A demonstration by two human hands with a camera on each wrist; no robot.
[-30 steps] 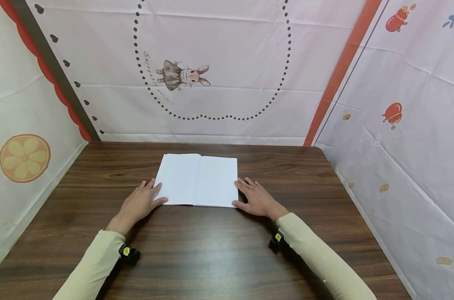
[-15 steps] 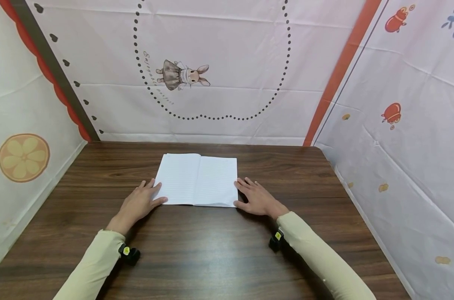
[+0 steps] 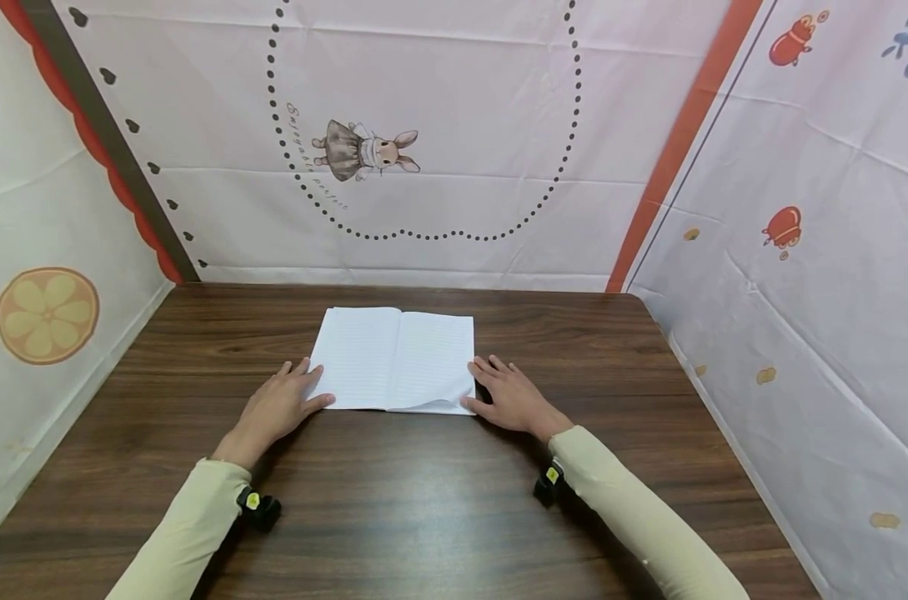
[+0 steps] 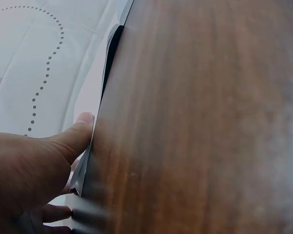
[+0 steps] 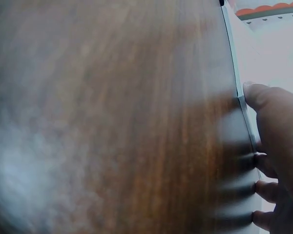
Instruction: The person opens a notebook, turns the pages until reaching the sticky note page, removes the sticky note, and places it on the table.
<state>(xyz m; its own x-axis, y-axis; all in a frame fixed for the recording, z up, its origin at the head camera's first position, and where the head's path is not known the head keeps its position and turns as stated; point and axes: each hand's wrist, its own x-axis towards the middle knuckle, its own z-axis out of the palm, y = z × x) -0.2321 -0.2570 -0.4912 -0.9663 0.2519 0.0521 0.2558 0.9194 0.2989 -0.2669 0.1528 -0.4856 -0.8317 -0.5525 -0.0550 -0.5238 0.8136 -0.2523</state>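
Observation:
An open lined notebook [image 3: 363,358] lies flat near the far side of the brown wooden table [image 3: 423,500]. My left hand [image 3: 277,406] rests at its lower left edge, fingers relaxed, with the thumb on the page near the bottom. At the lower right corner, the thumb of my right hand [image 3: 517,402] presses the right-hand page [image 3: 438,354], whose bottom edge bulges up in a curl. The other right fingers lie outstretched along the notebook's right edge. In the left wrist view, the thumb [image 4: 80,131] lies over the notebook's edge. The right thumb [image 5: 259,97] sits at the page edge.
White printed cloth [image 3: 454,125] hangs behind the table and at both sides. A small black wrist camera [image 3: 258,508] is strapped on the left sleeve, another camera [image 3: 547,485] on the right one.
The lower right corner of the right-hand page has lifted from flat into a curl. My right thumb has slid slightly left with it; the left hand stays in place.

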